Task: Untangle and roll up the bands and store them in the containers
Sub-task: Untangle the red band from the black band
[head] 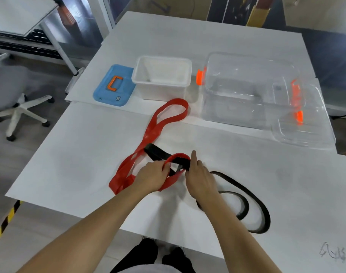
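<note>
A long red band (154, 129) lies twisted on the white table, its far loop reaching toward the containers. A black band (258, 203) is threaded through the red band's near loop and curls off to the right in two loops. My left hand (150, 175) grips the red band at that near loop. My right hand (199, 178) pinches the black band where it crosses the red loop, index finger raised. A small white tub (140, 79) and a large clear tub (209, 103) stand open at the back.
A blue lid (103, 95) with an orange handle lies left of the white tub. A clear lid (314, 133) with orange clips leans right of the clear tub. An office chair (14, 109) stands off the table's left edge. My feet show below the near edge.
</note>
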